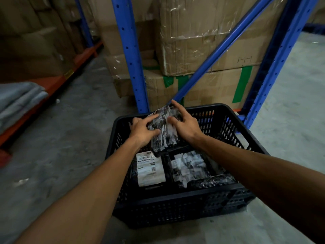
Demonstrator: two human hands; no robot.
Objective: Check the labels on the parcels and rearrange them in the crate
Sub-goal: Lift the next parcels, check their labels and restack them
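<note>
A black perforated plastic crate (184,205) stands on the concrete floor below me. Both hands grip one black parcel wrapped in shiny clear plastic (164,133), held above the crate's far half. My left hand (143,130) clasps its left side and my right hand (184,125) its right side and top. Inside the crate lies a parcel with a white shipping label and barcode (150,169) at the left. Another dark parcel with a crumpled label (190,167) lies to its right.
A blue steel rack upright (131,55) and a diagonal brace (221,48) rise just behind the crate. Stacked cardboard cartons (202,41) fill the rack. An orange shelf beam (52,88) with folded grey cloth (19,99) runs along the left.
</note>
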